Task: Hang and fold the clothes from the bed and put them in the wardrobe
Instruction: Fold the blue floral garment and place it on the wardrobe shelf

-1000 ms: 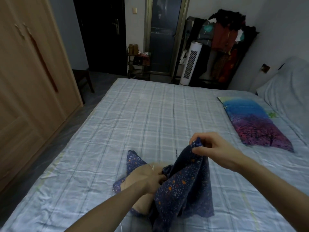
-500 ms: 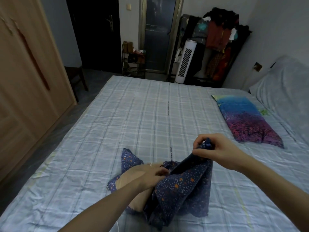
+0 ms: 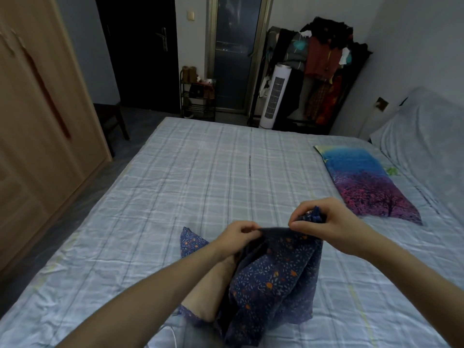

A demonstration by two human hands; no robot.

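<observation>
A dark blue garment (image 3: 273,280) with small white and orange flecks hangs over the near part of the bed (image 3: 190,187), lifted by its top edge. My left hand (image 3: 236,237) pinches that edge at its left end. My right hand (image 3: 324,222) grips the bunched right end a little higher. A beige piece of cloth (image 3: 208,295) lies under the garment on the bed. The wooden wardrobe (image 3: 37,126) stands to the left with its doors closed.
A blue and purple pillow (image 3: 366,184) lies at the right of the bed, beside a grey covered headboard (image 3: 426,136). Beyond the bed stand a white tower fan (image 3: 275,96), a loaded clothes rack (image 3: 324,61) and a small shelf (image 3: 198,96). Floor runs between bed and wardrobe.
My left hand has risen from the heap and taken the garment's top edge. My right hand has dropped slightly, so the edge is now stretched between both hands.
</observation>
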